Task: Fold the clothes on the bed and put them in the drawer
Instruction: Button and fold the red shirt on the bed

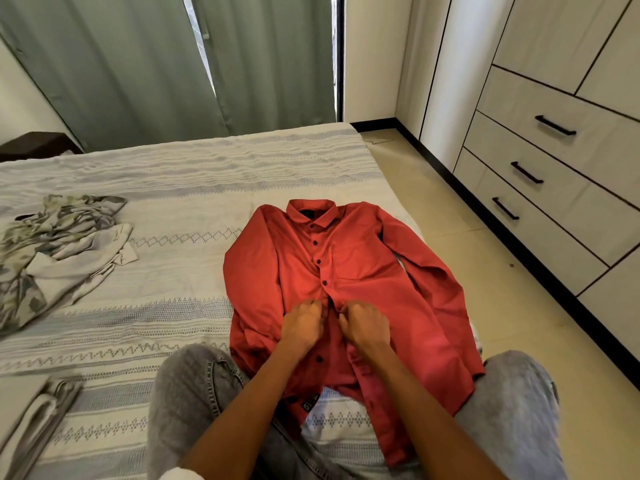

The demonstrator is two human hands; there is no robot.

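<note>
My long-sleeved red cotton button-up shirt (346,271) lies face-up on bed, collar away, long axis straight out. Left hand (302,328) & right hand (364,329) both pinch its placket mid-front, equally near.

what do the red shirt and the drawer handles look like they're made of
The red long-sleeved button shirt looks like thin woven cloth, perhaps cotton: matte, softly creased. The black bar drawer handles seem to be metal or plastic with a matte dark finish; the picture cannot settle which.
</note>
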